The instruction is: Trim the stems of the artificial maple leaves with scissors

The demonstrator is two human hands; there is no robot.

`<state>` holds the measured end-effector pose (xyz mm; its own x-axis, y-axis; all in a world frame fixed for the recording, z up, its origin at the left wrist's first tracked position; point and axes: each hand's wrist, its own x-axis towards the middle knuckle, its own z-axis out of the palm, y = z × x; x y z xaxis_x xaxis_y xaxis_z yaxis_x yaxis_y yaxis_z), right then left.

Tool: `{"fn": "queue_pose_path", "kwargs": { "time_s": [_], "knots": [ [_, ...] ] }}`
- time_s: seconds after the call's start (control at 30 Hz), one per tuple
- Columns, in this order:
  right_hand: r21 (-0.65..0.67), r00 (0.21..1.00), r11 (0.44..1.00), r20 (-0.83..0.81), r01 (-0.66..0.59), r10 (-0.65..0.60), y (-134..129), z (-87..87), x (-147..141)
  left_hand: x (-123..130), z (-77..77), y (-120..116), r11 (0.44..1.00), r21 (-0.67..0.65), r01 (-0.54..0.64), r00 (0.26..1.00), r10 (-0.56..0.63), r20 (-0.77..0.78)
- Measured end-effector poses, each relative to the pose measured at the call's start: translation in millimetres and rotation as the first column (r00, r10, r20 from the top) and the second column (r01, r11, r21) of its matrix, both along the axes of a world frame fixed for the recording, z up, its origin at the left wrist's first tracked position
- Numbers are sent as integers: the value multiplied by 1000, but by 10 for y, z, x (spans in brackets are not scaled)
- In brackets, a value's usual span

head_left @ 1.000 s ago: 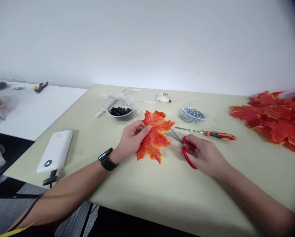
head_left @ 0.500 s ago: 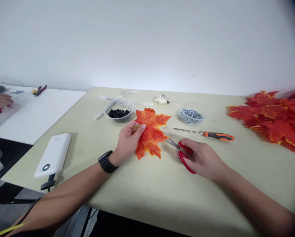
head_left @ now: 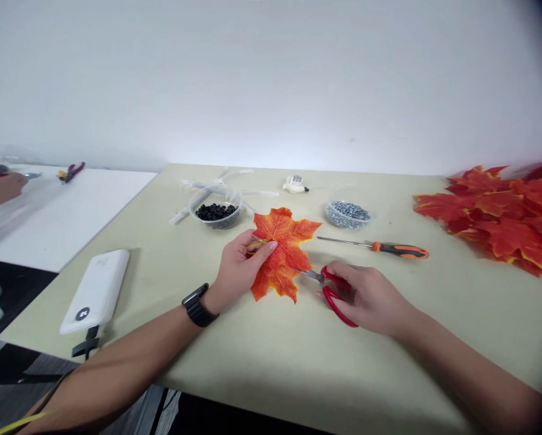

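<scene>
Tips of scissors (head_left: 329, 294) lost at edge of leaf (head_left: 286, 252)

The left hand (head_left: 237, 267) pinches the leaf over the table (head_left: 252, 356), lower fingers hidden. At four o'clock from it, the right hand (head_left: 376, 299) grips the scissors. At three, the pile (head_left: 509, 220) is cut off.

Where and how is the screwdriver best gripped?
Probably by its thick handle, from above or the right: the screwdriver lies flat, handle to the right, while its thin shaft points left towards the leaf.

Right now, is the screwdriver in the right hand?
No, the right hand holds the red-handled scissors, while the screwdriver lies on the table.
</scene>
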<state>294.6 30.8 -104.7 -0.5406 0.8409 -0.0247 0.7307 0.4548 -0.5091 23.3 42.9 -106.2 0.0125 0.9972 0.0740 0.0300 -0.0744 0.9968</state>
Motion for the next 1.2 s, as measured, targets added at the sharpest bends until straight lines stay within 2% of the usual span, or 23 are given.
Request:
{"fn": "queue_pose_path", "kwargs": {
  "time_s": [0.5,0.63,0.77,0.97,1.1,1.2],
  "knots": [
    [-83,988,997,-154,-6,-7,37,-74,24,-3,-34,-74,999,42,32,993,-27,-114],
    [-94,982,995,-181,38,-54,36,-114,23,0,-15,-70,997,42,59,997,-57,-49],
    [-72,974,995,-208,74,-88,35,-96,7,15,-22,-59,993,-14,117,988,-115,106],
    [-24,975,997,-209,74,-78,25,-83,21,12,-62,-36,975,-80,208,959,-187,212],
    [-7,983,996,-165,83,-83,22,-101,32,-12,-69,-20,945,-192,266,958,-236,165],
    [41,991,996,-110,80,-75,29,-110,24,-23,-61,-24,948,-203,245,970,-237,62]
  ]
}}
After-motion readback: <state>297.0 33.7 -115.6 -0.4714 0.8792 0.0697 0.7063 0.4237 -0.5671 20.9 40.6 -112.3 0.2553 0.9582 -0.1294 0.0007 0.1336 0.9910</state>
